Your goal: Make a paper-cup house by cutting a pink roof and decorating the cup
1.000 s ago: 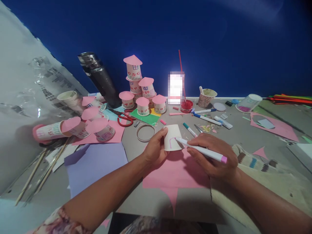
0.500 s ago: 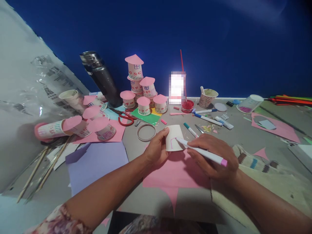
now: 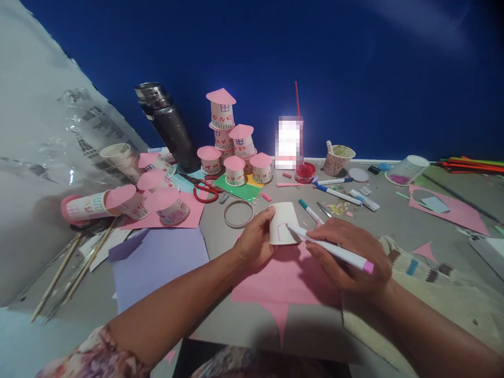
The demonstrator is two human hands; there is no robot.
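Note:
My left hand [image 3: 258, 236] is closed around the side of a white paper cup [image 3: 283, 216], held upside down with its wide rim toward me. A thin pink-purple outline, like an arch, shows on the cup's wall. Between the fingers of my right hand [image 3: 350, 257] is a white felt-tip marker [image 3: 338, 251] with a pink end, its tip touching the cup at the line. Under both hands lies a pink paper sheet [image 3: 275, 283]. Beyond the cup, several decorated paper cups with pink cone roofs [image 3: 221, 113] stand stacked as towers.
Red-handled scissors [image 3: 205, 191], a tape roll [image 3: 238, 214] and a dark flask [image 3: 169, 126] stand or lie to the left. Purple paper [image 3: 161, 268] lies near my left forearm. Blue markers [image 3: 338, 195] and a patterned cup [image 3: 337, 160] are behind my right hand; a cream cloth [image 3: 425, 299] lies beneath my right forearm.
The marker tip has moved slightly along the cup, and the pink-purple line reaches a little further down on its right side. The whole view has shifted slightly.

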